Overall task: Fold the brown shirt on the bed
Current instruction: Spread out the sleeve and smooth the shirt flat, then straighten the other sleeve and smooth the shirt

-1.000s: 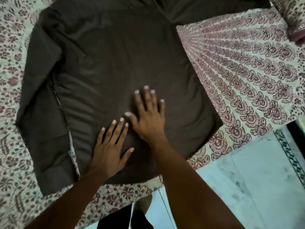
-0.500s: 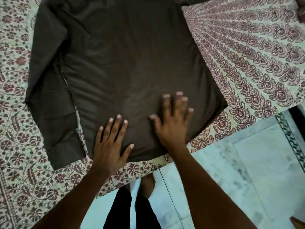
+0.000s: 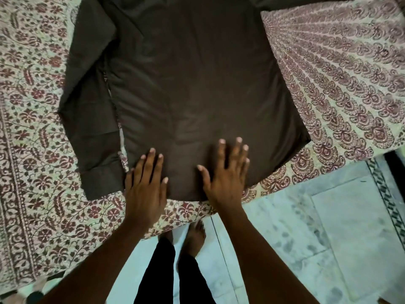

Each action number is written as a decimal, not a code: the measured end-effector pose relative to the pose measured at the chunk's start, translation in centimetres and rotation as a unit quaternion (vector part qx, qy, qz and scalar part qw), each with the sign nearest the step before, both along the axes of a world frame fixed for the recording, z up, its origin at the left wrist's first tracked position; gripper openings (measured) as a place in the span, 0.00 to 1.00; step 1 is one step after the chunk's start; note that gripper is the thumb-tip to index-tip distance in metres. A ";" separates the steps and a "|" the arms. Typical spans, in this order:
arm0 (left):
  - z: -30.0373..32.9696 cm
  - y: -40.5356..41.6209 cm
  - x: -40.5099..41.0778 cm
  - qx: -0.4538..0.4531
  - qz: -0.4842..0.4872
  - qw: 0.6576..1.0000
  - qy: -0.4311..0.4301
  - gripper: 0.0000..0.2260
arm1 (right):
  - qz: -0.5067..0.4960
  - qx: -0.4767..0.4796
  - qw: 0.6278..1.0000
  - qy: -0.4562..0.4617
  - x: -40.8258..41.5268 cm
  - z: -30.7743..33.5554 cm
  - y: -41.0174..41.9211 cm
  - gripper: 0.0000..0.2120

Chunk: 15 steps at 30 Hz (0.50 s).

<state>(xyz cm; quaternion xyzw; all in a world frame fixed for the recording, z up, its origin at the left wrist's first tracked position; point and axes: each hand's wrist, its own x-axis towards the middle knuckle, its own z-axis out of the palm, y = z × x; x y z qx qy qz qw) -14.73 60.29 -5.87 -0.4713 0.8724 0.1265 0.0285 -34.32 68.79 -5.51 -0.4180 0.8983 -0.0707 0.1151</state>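
Brown shirt point(image 3: 192, 84) lies spread on bed point(image 3: 39, 150), hem at near edge. Left hand point(image 3: 145, 183) & right hand point(image 3: 228, 172) press flat on hem, fingers straight, holding nothing. Risk: hem prob slides off bed edge, wrinkles bunch.

A home bedroom: a bed point(image 3: 43, 150) under a floral printed sheet, beside a marble floor point(image 3: 328, 227).

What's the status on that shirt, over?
Both hands flat, left hand and right hand pressing the hem. Brown shirt spread on the bed, not yet folded. Nothing in the way.
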 end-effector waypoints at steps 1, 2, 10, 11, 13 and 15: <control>-0.2 -0.8 0.4 -0.007 -0.006 1.000 -0.017 0.27 | 0.057 0.001 0.998 -0.011 1.0 -0.1 -1.2 0.38; -0.4 -1.4 1.0 -0.011 -0.020 0.999 -0.031 0.27 | 0.113 0.010 0.993 -0.022 2.1 -0.4 -2.0 0.37; 2.0 -4.3 6.0 0.036 0.022 0.999 0.002 0.30 | 0.373 -0.012 0.928 -0.011 7.2 -0.6 -3.3 0.30; 1.9 -5.0 6.7 0.036 0.029 0.999 0.021 0.27 | 0.305 -0.013 0.952 -0.007 6.7 -0.5 -5.0 0.31; 1.7 -6.4 8.0 0.042 0.037 0.995 0.080 0.23 | 0.201 0.016 0.979 -0.016 6.1 -0.6 -8.4 0.32; 1.6 -8.0 8.6 0.039 0.053 0.987 0.143 0.18 | 0.222 0.056 0.973 -0.012 6.4 -1.3 -10.4 0.36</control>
